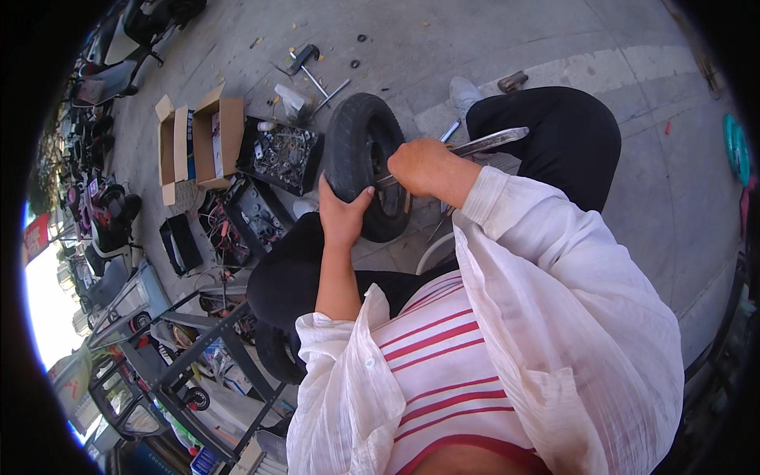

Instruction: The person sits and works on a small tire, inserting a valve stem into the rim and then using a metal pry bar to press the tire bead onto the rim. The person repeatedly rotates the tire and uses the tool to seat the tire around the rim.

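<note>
At the tyre (342, 150), set between two black-trousered knees (566, 134), here was the action: it appeared to stand on edge, its opening facing right. On its near side the left hand (343, 214) had a grip, thumb on the sidewall, index finger against the tread, the other fingers hidden. And over the tyre's opening, the right hand (427, 168), a tight fist, fingers wrapped round a metal bar (499, 141) that jutted rightward! Where the bar's other end met the tyre, one could not tell. Just left of the tyre sat a black tray (313, 162) heaped with small metal parts; farther left, open cardboard boxes (231, 138). By the tyre's far end lay a clear plastic bag (294, 103), and past it a dark-headed tool (303, 60). To the tyre's right, a pale shoe (465, 95); well off to its left, parked scooters (111, 210)!
</note>
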### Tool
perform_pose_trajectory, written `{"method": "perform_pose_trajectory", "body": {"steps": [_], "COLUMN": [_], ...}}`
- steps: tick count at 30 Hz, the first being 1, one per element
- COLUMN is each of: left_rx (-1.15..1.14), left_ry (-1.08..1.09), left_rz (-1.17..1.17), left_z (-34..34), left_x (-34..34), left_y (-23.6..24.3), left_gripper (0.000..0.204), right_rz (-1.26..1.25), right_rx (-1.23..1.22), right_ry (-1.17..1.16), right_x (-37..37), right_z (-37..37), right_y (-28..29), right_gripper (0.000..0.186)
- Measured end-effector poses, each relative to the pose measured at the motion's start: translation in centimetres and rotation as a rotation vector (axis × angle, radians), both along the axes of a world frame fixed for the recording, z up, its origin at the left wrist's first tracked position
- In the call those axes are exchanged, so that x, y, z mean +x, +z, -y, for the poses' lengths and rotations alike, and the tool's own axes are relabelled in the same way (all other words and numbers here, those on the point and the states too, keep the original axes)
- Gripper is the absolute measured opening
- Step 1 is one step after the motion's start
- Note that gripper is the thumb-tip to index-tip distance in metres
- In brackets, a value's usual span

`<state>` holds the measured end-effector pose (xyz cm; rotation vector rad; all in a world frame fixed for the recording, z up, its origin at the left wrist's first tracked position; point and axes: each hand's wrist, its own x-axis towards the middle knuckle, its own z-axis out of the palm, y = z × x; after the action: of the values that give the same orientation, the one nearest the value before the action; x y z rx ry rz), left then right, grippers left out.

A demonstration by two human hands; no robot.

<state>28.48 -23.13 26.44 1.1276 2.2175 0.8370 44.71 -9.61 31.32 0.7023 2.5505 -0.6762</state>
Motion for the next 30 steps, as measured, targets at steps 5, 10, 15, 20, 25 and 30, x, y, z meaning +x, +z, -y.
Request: {"method": "perform_pose_trajectory", "body": {"steps": [5,10,15,20,25,30], "left_rx": [0.013,0.081,0.072,0.056,0.107,-0.068], "left_ry": [0.048,0.053,0.097,0.133,0.095,0.219], "left_rz": [0.019,0.081,0.083,0.009,0.003,-0.059], "left_z": [-0.3,0.0,0.2,0.1,0.7,1.1], "left_x": [0.0,-0.5,-0.4,-0.6,-2.5,-2.6], "left_y": [0.4,-0.4,-0.4,-1.2,-5.9,-5.4], "left_gripper": [0.089,0.084,0.082,0.086,0.092,0.095], "right_rz": [0.052,0.051,0.155,0.265,0.495,0.332], "right_rx": [0.082,0.118,0.160,0.074,0.467,0.322], "right_ry": [0.054,0.121,0.255,0.249,0.459,0.509], "right_x": [0.8,0.8,-1.5,-5.5,-10.8,-11.0], "right_z": [-1.2,-1.6,-0.4,0.4,3.9,2.2], "right_y": [3.7,7.3,9.8,9.8,4.9,10.3], "right_gripper": [0.021,0.019,0.026,0.039,0.043,0.039]}}
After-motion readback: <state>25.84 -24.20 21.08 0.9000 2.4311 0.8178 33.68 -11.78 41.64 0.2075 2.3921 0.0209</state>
